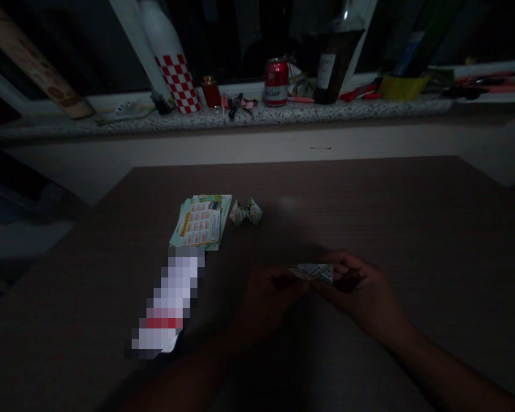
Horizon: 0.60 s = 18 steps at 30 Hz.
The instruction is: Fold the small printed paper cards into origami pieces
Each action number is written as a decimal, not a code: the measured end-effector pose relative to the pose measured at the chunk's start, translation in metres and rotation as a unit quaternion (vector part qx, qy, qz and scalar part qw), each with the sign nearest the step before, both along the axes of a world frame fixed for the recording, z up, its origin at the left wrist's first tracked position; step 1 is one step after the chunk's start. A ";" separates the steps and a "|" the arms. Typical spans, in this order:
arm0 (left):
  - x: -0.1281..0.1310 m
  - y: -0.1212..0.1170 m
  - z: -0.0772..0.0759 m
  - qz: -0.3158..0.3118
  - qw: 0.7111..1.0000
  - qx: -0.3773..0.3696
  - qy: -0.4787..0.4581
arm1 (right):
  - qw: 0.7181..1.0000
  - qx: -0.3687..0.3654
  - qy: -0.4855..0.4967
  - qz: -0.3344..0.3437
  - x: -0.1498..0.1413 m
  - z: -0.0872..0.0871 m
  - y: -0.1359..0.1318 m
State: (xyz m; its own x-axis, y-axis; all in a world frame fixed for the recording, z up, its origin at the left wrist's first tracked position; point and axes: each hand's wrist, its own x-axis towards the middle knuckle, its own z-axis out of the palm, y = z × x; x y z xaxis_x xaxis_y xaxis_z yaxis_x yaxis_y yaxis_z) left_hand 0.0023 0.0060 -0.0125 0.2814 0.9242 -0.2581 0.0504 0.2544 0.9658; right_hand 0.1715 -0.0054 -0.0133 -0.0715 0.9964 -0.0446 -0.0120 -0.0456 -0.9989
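Between my two hands is a small folded piece of printed paper (315, 271), green and white, with a straight upper edge. My left hand (274, 289) pinches its left side, thumb in front. At its right side, my right hand (360, 289) grips it with the thumb low and the fingers curled behind. Beyond my left hand lies a folded paper piece (246, 212) shaped like a bow, with two pointed ends. A stack of printed paper sheets (201, 223) rests to its left. The light is dim, so the fold lines in the held paper are hard to make out.
A phone (169, 303) with a lit, blurred screen lies left of my hands on the brown table (369, 200). Behind the table, a stone windowsill (249, 119) bears a red can (276, 83), a checkered bottle (178, 74), a dark bottle (328, 74) and other small items.
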 end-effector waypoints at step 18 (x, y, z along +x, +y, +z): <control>-0.012 0.004 0.010 -0.034 0.969 0.232 0.072 | 0.949 0.231 -0.216 -0.009 0.018 0.005 -0.006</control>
